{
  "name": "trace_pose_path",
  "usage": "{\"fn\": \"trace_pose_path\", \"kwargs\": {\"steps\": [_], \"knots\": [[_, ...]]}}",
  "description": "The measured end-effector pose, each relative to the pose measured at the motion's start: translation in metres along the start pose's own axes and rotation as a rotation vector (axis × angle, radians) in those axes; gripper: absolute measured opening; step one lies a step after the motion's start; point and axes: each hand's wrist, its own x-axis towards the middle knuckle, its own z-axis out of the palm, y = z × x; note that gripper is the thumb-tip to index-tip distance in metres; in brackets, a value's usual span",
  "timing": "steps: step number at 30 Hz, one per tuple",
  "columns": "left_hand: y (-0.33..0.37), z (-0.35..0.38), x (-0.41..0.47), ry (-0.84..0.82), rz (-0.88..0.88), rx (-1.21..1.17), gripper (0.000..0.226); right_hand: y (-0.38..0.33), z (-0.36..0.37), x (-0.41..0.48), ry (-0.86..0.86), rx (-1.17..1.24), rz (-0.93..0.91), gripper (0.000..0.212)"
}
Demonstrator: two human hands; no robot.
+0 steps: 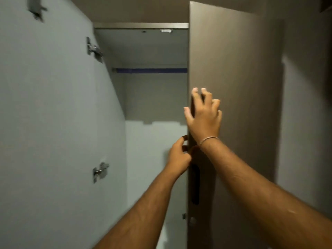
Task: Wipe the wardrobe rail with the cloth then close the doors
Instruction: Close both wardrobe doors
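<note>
I am reading no letters, numbers, brands or signs here. Nothing legible is showing on the right door [233, 69], on the inner face of the left door [45, 105] or on its metal hinges [99, 171], which are blurred.

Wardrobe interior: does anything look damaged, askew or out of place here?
One oddity: the back panel is darker above and paler below, and the boundary is jagged and notched rather than straight, like a patchy finish or a lining; I cannot tell which. The rail sits level, and the door hinges look intact.
</note>
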Motion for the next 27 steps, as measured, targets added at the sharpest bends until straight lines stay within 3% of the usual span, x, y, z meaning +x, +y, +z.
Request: {"fn": "trace_pose_path", "kwargs": {"steps": [4, 8, 10, 14, 17, 20, 23, 25, 27], "knots": [[0.019, -0.047, -0.042, 0.172, 0.19, 0.238, 0.056, -0.014, -0.012, -0.003, 0.033, 0.24, 0.133, 0.058], [0.046, -0.123, -0.121, 0.611, 0.593, 0.533, 0.053, -0.075, -0.036, -0.019, 0.074, 0.479, 0.047, 0.048], [0.054, -0.159, -0.161, 0.845, 0.691, 0.72, 0.055, -0.118, -0.05, -0.025, 0.058, 0.616, -0.042, 0.045], [0.061, -0.226, -0.21, 1.189, 0.53, 0.86, 0.073, -0.224, -0.077, -0.033, -0.059, 0.918, -0.202, 0.049], [0.062, -0.263, -0.212, 1.142, 0.33, 0.763, 0.093, -0.297, -0.096, -0.035, -0.158, 1.05, -0.306, 0.065], [0.059, -0.296, -0.213, 1.018, 0.013, 0.469, 0.101, -0.358, -0.11, -0.035, -0.192, 1.095, -0.411, 0.085], [0.043, -0.311, -0.221, 0.964, -0.208, 0.469, 0.079, -0.401, -0.107, -0.033, -0.19, 1.026, -0.449, 0.1], [0.032, -0.316, -0.232, 0.988, -0.249, 0.402, 0.044, -0.418, -0.099, -0.035, -0.221, 0.982, -0.443, 0.107], [0.024, -0.318, -0.243, 0.933, -0.237, 0.348, 0.035, -0.423, -0.089, -0.039, -0.211, 0.945, -0.444, 0.109]]}}
